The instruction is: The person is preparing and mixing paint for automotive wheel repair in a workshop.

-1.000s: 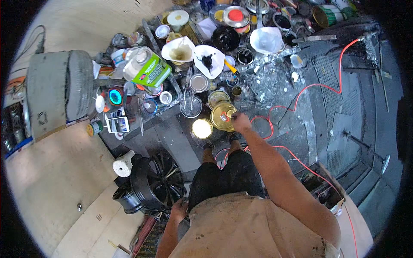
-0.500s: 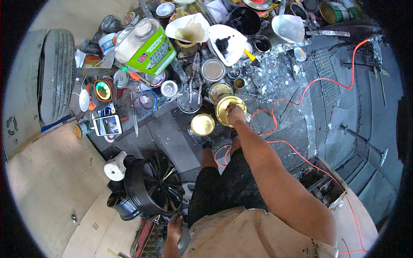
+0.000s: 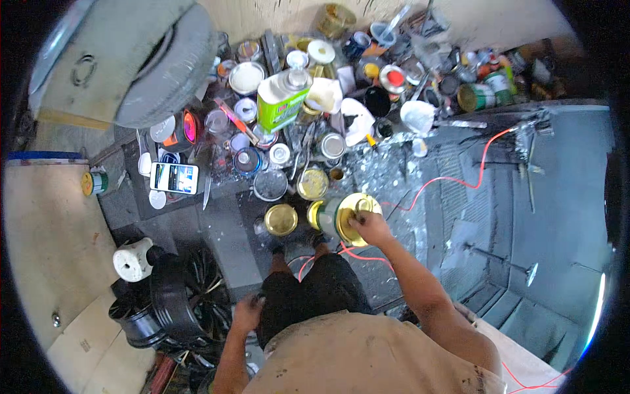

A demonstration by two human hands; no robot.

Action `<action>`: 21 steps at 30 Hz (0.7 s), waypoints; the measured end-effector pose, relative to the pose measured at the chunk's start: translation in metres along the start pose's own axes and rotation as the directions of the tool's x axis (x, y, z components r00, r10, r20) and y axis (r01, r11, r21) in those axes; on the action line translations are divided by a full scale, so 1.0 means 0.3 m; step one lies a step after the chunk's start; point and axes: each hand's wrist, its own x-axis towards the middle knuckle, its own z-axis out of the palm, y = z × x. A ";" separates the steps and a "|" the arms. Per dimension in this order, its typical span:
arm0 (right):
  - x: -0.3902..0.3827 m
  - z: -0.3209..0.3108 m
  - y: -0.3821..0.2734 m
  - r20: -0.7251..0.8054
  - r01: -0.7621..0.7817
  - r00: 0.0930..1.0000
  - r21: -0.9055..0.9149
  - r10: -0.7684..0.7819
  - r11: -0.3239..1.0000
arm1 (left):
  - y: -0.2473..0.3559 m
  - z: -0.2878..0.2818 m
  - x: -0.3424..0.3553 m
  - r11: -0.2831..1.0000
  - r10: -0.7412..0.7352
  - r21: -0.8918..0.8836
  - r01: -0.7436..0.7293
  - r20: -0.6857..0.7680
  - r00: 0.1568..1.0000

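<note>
Right grip [image 3: 371, 228] on green-and-gold can [image 3: 343, 226]; left grip [image 3: 247, 312] beside black shorts [image 3: 315, 289].

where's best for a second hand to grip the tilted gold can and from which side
Probably the gold can by its curved side wall, from the left: it leans right, with the right hand at its round end, leaving that wall exposed.

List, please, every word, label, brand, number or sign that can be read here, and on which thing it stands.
No text is clear enough to quote.
Green-and-white jug: label blurred.
Gold can at the right hand: side label, too small.
White phone: screen details too small.
Small green can, far left: label blurred.
Green-and-white cans, upper right: too small.
Grey panel, upper left: ring-shaped mark, no readable word.
</note>
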 end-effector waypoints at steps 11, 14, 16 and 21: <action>-0.363 -0.762 -0.198 0.014 0.606 0.783 -0.240 -0.621 0.759 | 0.866 0.251 0.412 0.867 0.449 -0.322 -0.380 0.178 0.875; -0.287 -0.861 -0.163 -0.045 0.699 0.709 -0.078 -0.703 0.710 | 0.944 0.320 0.454 0.830 0.475 -0.439 -0.343 0.236 0.848; -0.194 -0.905 -0.125 -0.037 0.704 0.707 -0.050 -0.706 0.708 | 0.982 0.374 0.463 0.832 0.452 -0.417 -0.366 0.126 0.883; 0.040 -0.958 -0.061 0.082 0.667 0.739 0.056 -0.669 0.743 | 1.063 0.483 0.508 0.829 0.254 -0.550 -0.100 0.212 0.944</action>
